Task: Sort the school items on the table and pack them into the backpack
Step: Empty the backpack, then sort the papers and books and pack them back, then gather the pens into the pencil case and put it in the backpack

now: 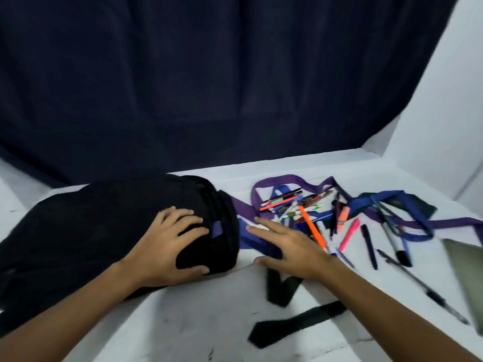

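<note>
A black backpack is seen lying on its side at the left of a white table, its rounded end turned toward the middle of the tabletop. The left hand is laid over that end, the fingers spread and bent over the fabric and the thumb pressed against the lower edge, so that the bag is gripped rather than merely touched. The right hand is held flat just beside the backpack, fingers straight and slightly parted, nothing taken hold of; whether its palm touches the table cannot be told. Beneath and beyond its fingertips purple and blue straps are spread across the table. A loose heap of pens and markers is piled on these straps, well to the right of the bag. An orange pencil is laid slantwise from the heap toward the right wrist, a pink highlighter and a dark pen are set just beside it, and a long black pen is stretched nearer the front right. A grey flat object, cut by the right edge, cannot be identified. Two black straps are trailed over the near table. A dark blue curtain is hung behind.
</note>
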`<action>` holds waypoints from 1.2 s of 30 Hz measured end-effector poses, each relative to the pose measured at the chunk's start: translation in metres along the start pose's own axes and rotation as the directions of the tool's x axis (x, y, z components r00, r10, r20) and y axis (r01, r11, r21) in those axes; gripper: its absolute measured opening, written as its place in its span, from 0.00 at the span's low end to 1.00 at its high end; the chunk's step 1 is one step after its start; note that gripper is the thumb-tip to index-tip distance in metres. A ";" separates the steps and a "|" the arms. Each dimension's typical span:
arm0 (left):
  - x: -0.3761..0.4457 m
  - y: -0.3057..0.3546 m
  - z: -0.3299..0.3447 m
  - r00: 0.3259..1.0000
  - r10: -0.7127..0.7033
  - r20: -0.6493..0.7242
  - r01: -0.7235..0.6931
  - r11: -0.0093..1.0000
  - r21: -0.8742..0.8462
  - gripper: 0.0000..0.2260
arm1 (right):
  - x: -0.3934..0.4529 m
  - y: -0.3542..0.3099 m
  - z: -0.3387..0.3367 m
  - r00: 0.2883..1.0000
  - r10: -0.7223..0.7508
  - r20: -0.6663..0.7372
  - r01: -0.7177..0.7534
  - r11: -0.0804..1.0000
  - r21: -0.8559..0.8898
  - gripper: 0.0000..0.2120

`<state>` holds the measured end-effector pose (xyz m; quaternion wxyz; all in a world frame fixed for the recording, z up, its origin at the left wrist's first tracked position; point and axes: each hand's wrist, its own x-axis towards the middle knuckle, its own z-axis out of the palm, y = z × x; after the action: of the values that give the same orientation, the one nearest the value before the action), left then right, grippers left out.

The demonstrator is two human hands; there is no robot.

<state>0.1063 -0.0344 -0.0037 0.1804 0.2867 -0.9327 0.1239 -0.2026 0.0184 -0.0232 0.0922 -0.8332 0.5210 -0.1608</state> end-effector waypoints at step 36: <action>0.358 0.441 0.219 0.900 0.260 0.350 0.108 0.644 -0.757 0.37 | -0.326 0.278 -0.119 0.231 0.970 0.081 -0.426 0.025 0.904 0.10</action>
<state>-0.4831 0.0717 -0.1123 0.0690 0.1633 -0.9245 -0.3374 -0.6115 0.1902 -0.0577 0.3561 -0.1681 0.7435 -0.5406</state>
